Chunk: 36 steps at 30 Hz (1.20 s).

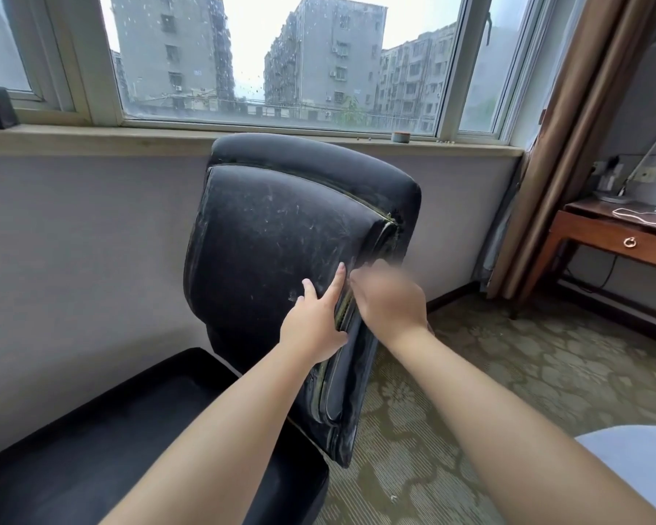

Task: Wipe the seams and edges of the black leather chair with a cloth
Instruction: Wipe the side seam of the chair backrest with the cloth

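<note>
Black leather chair point(281, 236): high-backed, standing below the window sill point(91, 136) against the grey wall, its back panel turned toward the viewer; surface dull, scuffed and streaked with pale marks. Side seam point(343, 308): runs down the right edge of the back panel, showing a yellowish-green line where the panel parts from the border padding. Left hand point(313, 323): laid flat on the back panel just beside the seam, fingers straight and spread, pressing the leather, holding nothing. Right hand point(389, 297): at the seam from the outer side, motion-blurred; whether its fingers are curled or hold anything cannot be told. Cloth: none visible; it may be hidden under the blurred right hand. Step in hand, as judged: working the right-hand side seam at mid-height while the left hand steadies the panel. Next move, as judged: calls for drawing the wiping hand along the seam line, keeping pressure in the groove and the left hand bracing just ahead. Adjacent: black seat point(129, 430) at lower left; wooden desk point(614, 236) at right; patterned carpet point(470, 373).
</note>
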Motion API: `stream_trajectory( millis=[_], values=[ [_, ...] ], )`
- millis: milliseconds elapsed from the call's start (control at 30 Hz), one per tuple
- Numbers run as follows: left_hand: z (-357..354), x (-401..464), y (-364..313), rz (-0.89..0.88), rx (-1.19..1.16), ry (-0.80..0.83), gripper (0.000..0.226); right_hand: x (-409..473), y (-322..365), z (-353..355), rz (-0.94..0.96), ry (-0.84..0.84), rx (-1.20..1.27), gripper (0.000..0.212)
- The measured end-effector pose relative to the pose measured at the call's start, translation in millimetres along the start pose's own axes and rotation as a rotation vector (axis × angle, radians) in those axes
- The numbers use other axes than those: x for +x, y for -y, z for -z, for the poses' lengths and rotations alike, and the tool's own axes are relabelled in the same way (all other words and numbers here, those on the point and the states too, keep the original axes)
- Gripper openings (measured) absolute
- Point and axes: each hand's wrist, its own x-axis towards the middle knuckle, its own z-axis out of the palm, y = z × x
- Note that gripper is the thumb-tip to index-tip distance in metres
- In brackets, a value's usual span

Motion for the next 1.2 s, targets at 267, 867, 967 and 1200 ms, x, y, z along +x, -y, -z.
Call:
stream_trajectory(
  millis=[267,867,967,1200],
  values=[
    [0,-2,-3,0.022,-0.007,0.003,0.106,16,-10,7,0.063,-0.034,-0.061,0.012],
    [-4,-2,1,0.011,-0.038,-0.033,0.105,-14,2,-3,0.140,0.092,-0.025,0.014],
    [-4,-4,2,0.025,-0.039,-0.028,0.107,3,-3,1,0.077,0.045,-0.011,0.012],
    [-6,-3,3,0.030,-0.039,-0.025,0.106,-15,4,-5,0.102,0.055,-0.023,0.014]
  ],
)
